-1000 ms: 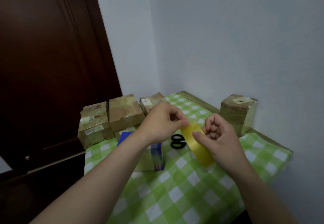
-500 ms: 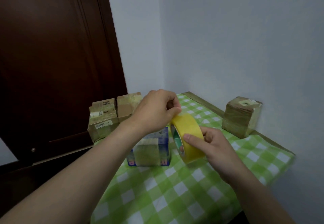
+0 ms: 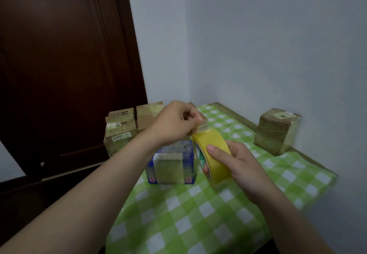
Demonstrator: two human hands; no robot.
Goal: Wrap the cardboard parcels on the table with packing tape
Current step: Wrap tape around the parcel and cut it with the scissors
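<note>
- Since a second ago, the tape roll (image 3: 209, 139) has risen and turned upright, just right of the blue parcel (image 3: 170, 164) on the tabletop (image 3: 178, 224).
- Around it curl the fingers of the right hand (image 3: 240, 166); the left hand (image 3: 172, 122) pinches its loose end.

Losing both forearms to the lower edge of the frame. Seeing only the thumb of the right hand (image 3: 240, 166) on the tape roll (image 3: 215, 150); getting no sight of the remaining fingers behind the roll. Being unable to tell the clear tape end apart from the left hand (image 3: 174, 122) pinching at the roll's top. Finding the far cardboard parcel (image 3: 148, 114) partly masked by that hand, and another parcel (image 3: 193, 105) behind it reduced to a sliver. Failing to read the labels on the stacked parcels (image 3: 121, 132): too small. Getting only part-letters on the blue box (image 3: 170, 164), its right end covered by the roll. Losing the tablecloth (image 3: 178, 220) at the bottom edge; noting blur along its right hem.
</note>
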